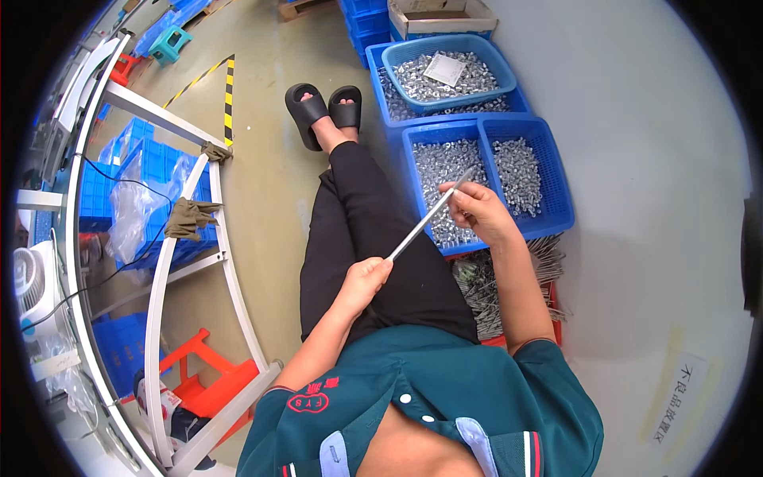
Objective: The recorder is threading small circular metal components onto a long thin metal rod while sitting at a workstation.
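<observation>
- We see bright, even light from above; colours are clear and the shadows are soft and faint.
- The small metal parts in the blue bins (485, 171) shine with little glints.
- The fisheye lens bends the white frame (163, 262) on the left strongly, and black corners surround the round view.
- The centre is sharp; the rim is slightly soft.

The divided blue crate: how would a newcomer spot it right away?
Start at the row of blue crates right of the person's legs. The divided blue crate lies nearest, under the right hand. Unlike its neighbours, a centre wall splits its metal nuts into two compartments.
</observation>
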A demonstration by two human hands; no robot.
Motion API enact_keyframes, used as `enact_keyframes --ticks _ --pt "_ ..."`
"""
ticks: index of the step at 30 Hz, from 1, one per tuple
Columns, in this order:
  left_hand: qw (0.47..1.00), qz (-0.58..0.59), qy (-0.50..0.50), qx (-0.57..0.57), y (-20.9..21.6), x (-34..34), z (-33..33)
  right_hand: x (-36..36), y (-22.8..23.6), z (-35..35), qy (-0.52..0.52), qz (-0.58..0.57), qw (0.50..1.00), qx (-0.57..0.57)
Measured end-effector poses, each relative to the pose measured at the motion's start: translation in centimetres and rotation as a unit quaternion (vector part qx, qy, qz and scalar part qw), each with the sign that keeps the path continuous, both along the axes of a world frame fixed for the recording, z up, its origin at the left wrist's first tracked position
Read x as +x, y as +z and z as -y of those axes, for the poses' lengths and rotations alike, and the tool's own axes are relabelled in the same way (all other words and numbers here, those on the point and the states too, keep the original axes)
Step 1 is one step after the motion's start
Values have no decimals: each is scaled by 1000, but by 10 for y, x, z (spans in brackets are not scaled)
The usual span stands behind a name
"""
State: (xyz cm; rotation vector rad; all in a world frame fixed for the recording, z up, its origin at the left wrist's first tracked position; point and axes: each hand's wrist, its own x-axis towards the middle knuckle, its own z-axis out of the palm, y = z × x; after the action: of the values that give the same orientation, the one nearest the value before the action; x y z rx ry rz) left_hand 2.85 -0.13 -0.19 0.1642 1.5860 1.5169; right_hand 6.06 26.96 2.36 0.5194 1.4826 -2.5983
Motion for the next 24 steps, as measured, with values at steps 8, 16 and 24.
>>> enact_keyframes --ticks 8,16,24 --pt "1000 12 11 -14 5 -2 -1 6 -54 -23 -187 -9 933 -306" --pt "999 37 33 -23 8 -2 2 0 -76 -22 -235 64 942 -230" --pt "995 -71 3 -70 -15 4 7 -6 -67 -23 -293 45 919 -259"
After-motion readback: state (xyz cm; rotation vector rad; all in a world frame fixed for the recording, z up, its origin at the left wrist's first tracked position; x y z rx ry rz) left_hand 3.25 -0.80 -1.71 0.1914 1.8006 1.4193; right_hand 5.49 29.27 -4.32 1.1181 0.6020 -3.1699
